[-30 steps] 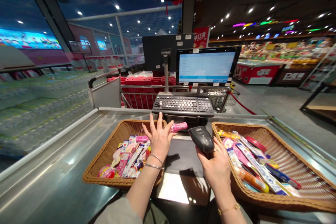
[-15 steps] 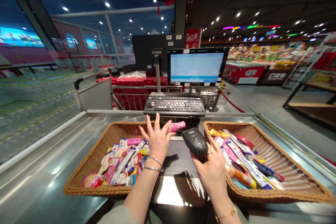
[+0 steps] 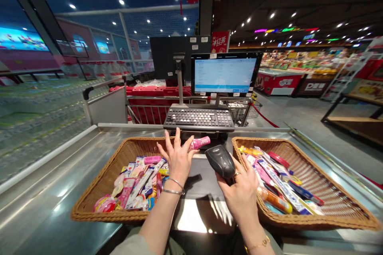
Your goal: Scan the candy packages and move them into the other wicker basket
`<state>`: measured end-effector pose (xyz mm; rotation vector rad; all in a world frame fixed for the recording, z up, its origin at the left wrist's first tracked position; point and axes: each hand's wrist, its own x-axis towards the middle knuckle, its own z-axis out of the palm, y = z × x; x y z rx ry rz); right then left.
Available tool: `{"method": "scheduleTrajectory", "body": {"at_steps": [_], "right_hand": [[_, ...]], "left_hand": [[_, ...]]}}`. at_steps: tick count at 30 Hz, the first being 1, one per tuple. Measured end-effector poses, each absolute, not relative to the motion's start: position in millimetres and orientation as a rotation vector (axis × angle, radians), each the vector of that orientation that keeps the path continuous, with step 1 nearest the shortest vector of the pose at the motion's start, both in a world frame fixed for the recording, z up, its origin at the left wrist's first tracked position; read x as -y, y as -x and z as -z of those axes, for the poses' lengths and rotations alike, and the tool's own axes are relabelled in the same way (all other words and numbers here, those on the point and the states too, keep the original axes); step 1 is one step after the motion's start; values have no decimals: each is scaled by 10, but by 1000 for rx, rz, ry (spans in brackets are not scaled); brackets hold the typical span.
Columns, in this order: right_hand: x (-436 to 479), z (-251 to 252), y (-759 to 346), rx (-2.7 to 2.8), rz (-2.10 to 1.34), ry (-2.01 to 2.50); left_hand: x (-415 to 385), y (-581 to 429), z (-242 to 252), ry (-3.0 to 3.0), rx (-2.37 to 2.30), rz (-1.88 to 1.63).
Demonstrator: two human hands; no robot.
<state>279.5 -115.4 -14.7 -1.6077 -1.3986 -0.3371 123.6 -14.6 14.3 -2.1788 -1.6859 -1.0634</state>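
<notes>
Between thumb and forefinger, my left hand [image 3: 178, 159] pinches a small pink bottle [image 3: 201, 142], its other fingers spread. The bottle lies tilted in the air in front of the keyboard. My right hand [image 3: 241, 189] is wrapped around a black barcode scanner [image 3: 220, 161], whose head points toward the bottle without touching it. To the left, a wicker basket [image 3: 98, 183] holds many small packaged sweets [image 3: 136, 183]. On the right, another wicker basket [image 3: 338, 203] contains long wrapped sticks, an orange tube [image 3: 277, 201] and other colourful packets.
Behind my hands stands a black keyboard [image 3: 199, 118], with a lit monitor [image 3: 224, 75] above it. A metal counter [image 3: 38, 211] runs under both baskets. Beyond it are metal rails and a red-sided freezer [image 3: 279, 83].
My left hand and the pink bottle have shifted very slightly left. The scanner has also edged a little left, and both grips are unchanged.
</notes>
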Motion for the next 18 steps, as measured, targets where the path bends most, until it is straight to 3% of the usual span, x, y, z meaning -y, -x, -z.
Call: {"method": "scheduleTrajectory", "body": {"at_steps": [18], "right_hand": [[1158,156,-2751,1435,425,1707]], "left_hand": [[152,-1215,-92,2096,1679,1055]]}}
